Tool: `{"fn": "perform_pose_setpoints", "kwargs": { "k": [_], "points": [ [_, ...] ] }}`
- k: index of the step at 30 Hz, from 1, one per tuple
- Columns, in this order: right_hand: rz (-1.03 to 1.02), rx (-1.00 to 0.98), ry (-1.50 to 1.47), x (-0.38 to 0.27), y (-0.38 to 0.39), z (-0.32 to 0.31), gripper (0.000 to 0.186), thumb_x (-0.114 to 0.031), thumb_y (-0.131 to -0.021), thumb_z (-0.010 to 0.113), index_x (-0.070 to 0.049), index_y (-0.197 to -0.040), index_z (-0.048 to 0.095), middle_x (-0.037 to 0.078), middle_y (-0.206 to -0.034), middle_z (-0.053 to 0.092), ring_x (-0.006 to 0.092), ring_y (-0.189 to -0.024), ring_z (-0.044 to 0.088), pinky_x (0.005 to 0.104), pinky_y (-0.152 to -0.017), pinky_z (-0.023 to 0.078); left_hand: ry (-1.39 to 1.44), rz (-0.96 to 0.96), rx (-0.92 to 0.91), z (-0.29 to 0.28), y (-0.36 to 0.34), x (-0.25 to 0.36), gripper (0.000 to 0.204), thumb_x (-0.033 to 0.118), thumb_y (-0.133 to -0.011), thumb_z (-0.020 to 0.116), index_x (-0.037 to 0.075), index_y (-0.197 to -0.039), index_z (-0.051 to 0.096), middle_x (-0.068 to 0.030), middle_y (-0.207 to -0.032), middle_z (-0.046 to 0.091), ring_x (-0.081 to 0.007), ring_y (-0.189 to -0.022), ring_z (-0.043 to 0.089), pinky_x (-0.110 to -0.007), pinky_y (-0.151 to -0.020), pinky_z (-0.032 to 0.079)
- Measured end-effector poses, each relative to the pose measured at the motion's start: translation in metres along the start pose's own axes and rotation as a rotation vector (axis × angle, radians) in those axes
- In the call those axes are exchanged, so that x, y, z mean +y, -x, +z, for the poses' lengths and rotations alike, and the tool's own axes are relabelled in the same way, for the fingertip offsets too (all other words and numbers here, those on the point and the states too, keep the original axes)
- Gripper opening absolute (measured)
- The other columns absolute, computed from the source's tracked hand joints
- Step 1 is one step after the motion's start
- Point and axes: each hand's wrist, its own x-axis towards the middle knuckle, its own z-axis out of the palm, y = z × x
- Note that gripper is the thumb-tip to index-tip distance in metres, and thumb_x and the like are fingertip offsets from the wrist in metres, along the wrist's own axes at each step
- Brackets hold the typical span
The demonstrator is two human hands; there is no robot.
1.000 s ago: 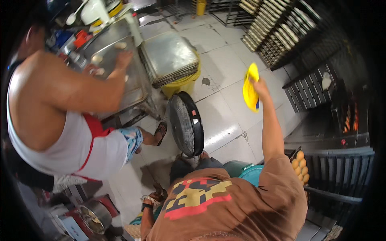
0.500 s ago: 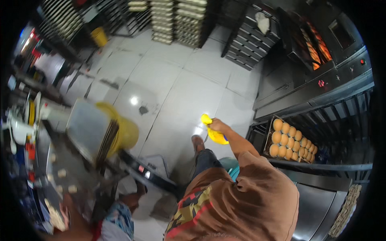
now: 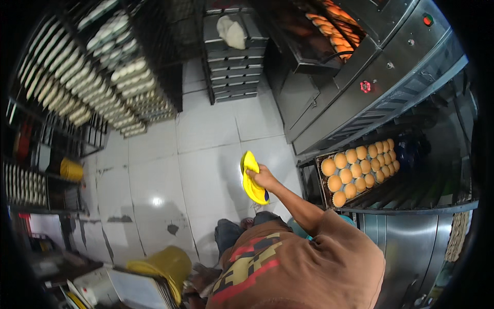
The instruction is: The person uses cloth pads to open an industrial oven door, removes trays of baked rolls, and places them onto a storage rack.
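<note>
In the head view, the right hand [image 3: 265,177] is held out in front of the body above the pale tiled floor [image 3: 213,165], its fingers clamped on a yellow cloth-like item [image 3: 253,188] with a dark blue patch near its lower end. The item hangs bunched and bent, clear of everything but the hand. The left hand cannot be made out: a blurred shape beside the brown shirt [image 3: 303,257] may be it, so I cannot tell whether its fingers are apart, together or holding anything. To the right stands a tray of golden buns [image 3: 357,172] on a dark rack, with a metal oven [image 3: 329,110] beyond, glowing bread in its opening. The step in hand seems to be holding the yellow item out while standing; the next move, I judge, calls for a steady grip on limp material and care around the rack's near edge.
</note>
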Motion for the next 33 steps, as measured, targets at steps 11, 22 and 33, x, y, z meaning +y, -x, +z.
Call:
{"fn": "perform_pose_setpoints", "kwargs": {
  "k": [11, 22, 33],
  "points": [
    [-0.766, 1.173, 0.625, -0.268, -0.140, -0.247, 0.055, -0.002, -0.074, 0.061, 0.002, -0.127, 0.046, 0.025, -0.118, 0.054, 0.0393, -0.114, 0.051, 0.0412, -0.096, 0.041, 0.287, 0.168, -0.693, 0.249, -0.052, 0.496, 0.050, 0.038, -0.097, 0.042, 0.002, -0.132, 0.043, -0.0134, -0.129, 0.051, -0.0265, -0.115, 0.053, -0.039, -0.099, 0.042],
    [-0.226, 0.965, 0.684, -0.262, -0.242, -0.301, 0.057, -0.017, -0.079, 0.065, 0.006, -0.127, 0.044, 0.028, -0.129, 0.046, 0.0432, -0.127, 0.036, 0.0443, -0.106, 0.031, 0.031, 0.264, -1.447, 0.677, -0.045, 0.738, 0.041, 0.040, -0.094, 0.043, 0.008, -0.118, 0.051, -0.0108, -0.117, 0.055, -0.0236, -0.109, 0.052, -0.037, -0.093, 0.041],
    [-0.137, 0.999, 0.397, -0.282, -0.246, -0.314, 0.066, -0.004, -0.072, 0.061, 0.007, -0.133, 0.037, 0.029, -0.137, 0.037, 0.0406, -0.133, 0.029, 0.0413, -0.111, 0.023, -0.038, 0.081, -1.501, 1.220, -0.167, 0.861, 0.028, 0.038, -0.091, 0.051, 0.011, -0.089, 0.058, -0.0047, -0.088, 0.060, -0.0181, -0.087, 0.057, -0.034, -0.078, 0.046]
  ]
}}
